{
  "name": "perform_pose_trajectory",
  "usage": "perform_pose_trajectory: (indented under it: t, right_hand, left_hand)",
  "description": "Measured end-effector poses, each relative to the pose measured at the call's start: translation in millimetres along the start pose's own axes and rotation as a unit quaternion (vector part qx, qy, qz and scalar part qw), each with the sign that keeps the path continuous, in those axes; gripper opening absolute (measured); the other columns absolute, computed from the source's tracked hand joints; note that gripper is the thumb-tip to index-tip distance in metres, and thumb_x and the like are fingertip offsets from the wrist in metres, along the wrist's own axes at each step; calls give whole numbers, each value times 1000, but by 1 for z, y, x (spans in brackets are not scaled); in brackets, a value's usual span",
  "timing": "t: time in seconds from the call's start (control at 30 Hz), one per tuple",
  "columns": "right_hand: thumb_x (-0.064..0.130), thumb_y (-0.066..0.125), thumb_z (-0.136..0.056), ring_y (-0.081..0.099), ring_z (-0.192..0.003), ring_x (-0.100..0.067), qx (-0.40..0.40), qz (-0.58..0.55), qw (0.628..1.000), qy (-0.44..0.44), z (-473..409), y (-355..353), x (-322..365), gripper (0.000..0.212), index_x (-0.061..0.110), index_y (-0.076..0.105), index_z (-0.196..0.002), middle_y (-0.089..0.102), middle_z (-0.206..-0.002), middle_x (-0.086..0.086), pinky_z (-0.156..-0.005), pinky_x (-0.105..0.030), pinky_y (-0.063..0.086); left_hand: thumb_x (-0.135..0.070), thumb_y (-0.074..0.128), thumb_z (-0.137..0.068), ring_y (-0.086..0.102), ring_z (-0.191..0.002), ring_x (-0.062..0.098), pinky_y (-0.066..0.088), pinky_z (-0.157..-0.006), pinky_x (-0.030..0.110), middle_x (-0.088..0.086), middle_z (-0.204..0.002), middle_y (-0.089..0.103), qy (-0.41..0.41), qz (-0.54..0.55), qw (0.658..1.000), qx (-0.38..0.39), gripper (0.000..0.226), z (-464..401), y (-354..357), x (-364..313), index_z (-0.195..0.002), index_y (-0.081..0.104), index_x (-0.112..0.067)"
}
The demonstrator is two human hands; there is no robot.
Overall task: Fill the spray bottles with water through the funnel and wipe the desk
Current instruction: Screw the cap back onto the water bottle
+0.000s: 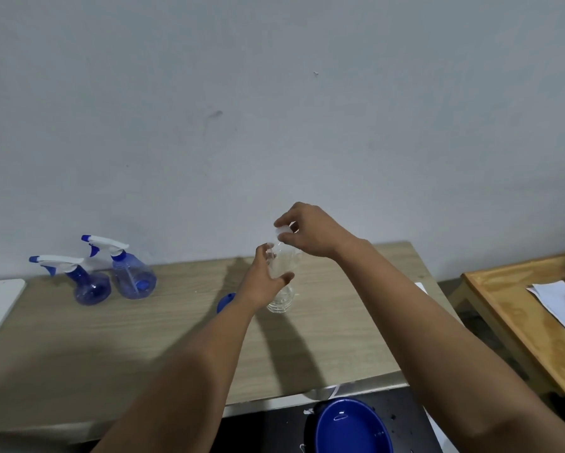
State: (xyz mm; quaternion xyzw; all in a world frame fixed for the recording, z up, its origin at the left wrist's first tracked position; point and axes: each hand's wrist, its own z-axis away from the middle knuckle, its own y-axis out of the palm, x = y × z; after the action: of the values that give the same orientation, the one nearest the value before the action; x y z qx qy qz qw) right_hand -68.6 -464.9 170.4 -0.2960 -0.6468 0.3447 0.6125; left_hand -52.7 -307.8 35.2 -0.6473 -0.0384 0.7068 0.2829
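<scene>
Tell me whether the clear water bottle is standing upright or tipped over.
Upright. The water bottle stands on its base on the desk; the left hand holds its body, the right hand pinches its cap.

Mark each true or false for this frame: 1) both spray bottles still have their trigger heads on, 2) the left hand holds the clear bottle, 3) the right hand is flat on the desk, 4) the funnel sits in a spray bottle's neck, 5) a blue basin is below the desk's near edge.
1) True. Both spray bottles carry white and blue trigger heads.
2) True. The left hand grips the clear bottle, which stands on the desk.
3) False. The right hand is raised above the bottle, pinching a white cap.
4) False. The blue funnel lies on the desk beside the left wrist, apart from the spray bottles.
5) True. The blue basin sits there.
</scene>
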Motion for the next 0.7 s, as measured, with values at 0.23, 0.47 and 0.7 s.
perform_pose_trajectory:
  t: [0.23,0.47,0.7]
  right_hand:
    - [20,74,-95,67,-113,-17,14,-25,1000,6,2,-2,-7,37,14,72,-132,60,-119,5,-105,-34,52]
    - [28,86,-87,69,-96,-16,-15,-71,997,36,4,0,-9,34,11,77,-115,73,-102,2,-87,-30,54]
    - [47,94,-72,56,-64,-10,-189,-80,975,83,10,32,-14,47,11,65,-79,63,-72,5,-62,-26,46]
  left_hand:
    - [-38,83,-79,48,-131,11,43,-110,42,-7,-142,49,10,12,1000,1,78,-1,-1,2,-138,31,-41]
    - [-38,83,-78,50,-128,12,44,-109,41,-7,-139,50,14,8,1000,-1,79,-1,1,5,-138,31,-40]
    - [-35,82,-81,48,-132,13,43,-109,38,-7,-144,48,15,4,1000,1,81,1,1,-1,-142,29,-37]
